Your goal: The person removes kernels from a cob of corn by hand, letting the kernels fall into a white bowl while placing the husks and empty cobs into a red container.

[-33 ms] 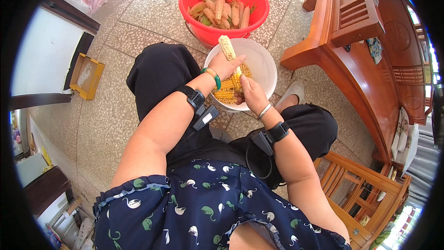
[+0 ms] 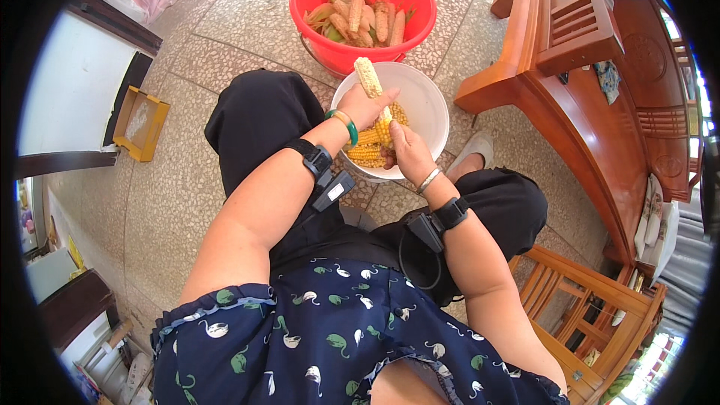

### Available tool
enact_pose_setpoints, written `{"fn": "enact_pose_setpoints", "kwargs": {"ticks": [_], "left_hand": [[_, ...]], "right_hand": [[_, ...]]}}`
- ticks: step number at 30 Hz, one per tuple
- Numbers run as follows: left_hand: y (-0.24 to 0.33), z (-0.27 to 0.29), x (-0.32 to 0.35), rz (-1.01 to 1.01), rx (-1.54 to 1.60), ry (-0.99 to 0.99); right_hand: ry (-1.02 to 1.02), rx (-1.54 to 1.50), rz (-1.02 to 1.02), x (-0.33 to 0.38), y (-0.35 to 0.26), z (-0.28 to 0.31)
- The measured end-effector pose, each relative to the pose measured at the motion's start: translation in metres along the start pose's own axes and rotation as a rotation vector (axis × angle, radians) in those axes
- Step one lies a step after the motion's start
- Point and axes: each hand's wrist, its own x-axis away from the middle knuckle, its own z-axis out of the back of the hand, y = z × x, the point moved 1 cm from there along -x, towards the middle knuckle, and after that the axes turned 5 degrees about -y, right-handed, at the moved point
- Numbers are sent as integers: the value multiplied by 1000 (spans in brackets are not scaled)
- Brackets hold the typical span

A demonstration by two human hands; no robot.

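Observation:
My left hand [image 2: 363, 107] is closed around a pale, stripped corn cob [image 2: 367, 77], whose bare end sticks out past the fingers. Just below it, my right hand [image 2: 411, 151] grips a yellow-kernelled ear of corn [image 2: 383, 133], with the thumb pressed on it near the bare cob. I cannot tell whether the pale cob and the yellow part are one piece. Both hands are over a white bucket [image 2: 437, 116]. Inside it lie several yellow ears [image 2: 365, 154] and what look like loose kernels, partly hidden by my hands.
Beyond the white bucket stands a red bucket [image 2: 417, 1] holding stripped cobs [image 2: 355, 11] and husks. A carved wooden bench [image 2: 517, 90] is at the right, with a slatted wooden chair [image 2: 592, 307] nearer me. An open yellow box [image 2: 142, 124] sits at the left on the speckled floor.

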Motion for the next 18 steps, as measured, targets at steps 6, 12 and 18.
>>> {"fn": "enact_pose_setpoints", "kwargs": {"ticks": [6, 12, 18], "left_hand": [[3, 3, 2, 41, 127, 39], [-10, 0, -5, 13, 156, -49], [-16, -2, -9, -16, 212, -55]], "right_hand": [[90, 130, 28, 6, -5, -3], [119, 152, 53, 12, -11, -5], [120, 218, 73, 14, -12, -6]]}}
